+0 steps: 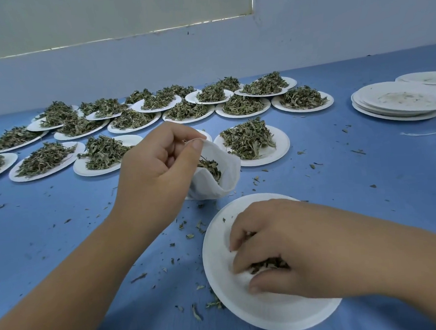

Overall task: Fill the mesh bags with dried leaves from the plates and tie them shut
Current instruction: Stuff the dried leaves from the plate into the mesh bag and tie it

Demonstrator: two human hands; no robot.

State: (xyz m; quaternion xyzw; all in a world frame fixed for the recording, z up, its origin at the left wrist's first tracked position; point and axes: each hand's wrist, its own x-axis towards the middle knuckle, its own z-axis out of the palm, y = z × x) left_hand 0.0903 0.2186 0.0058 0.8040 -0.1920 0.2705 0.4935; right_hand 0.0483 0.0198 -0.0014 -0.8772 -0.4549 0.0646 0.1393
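Filling is the step in hand: the left hand [158, 163] pinches the rim of the white mesh bag [227, 169] between thumb and curled fingers, holding its mouth up and open just beyond the near plate [259, 312], while the bag's bottom seems to rest on the blue surface [62, 225]. A clump of dried leaves [210, 166] shows inside the bag's mouth. The right hand [280, 247] lies on the near plate with fingers and thumb curled in round a small heap of leaves [266, 265], seemingly the last on that plate, the rest of which is bare white. Judging by this, the bag is partly filled and the plate nearly emptied. The next move calls for closing that grip firmly enough to lift the brittle bits without crushing or shedding them. They then go the short way up and left to the bag and drop through the opening, which the left hand must hold wide and steady. Loose crumbs [190, 235] on the surface between plate and bag suggest that spills come easily. Tying is not yet begun: the bag's mouth is open, and I cannot make out a drawstring on it, though a white string [424, 133] lies well apart at the right edge. Beyond the bag many full plates [280, 156] stand in rows, and a stack of emptied plates [392, 117] sits to the far right, so most of the task looks to be ahead.
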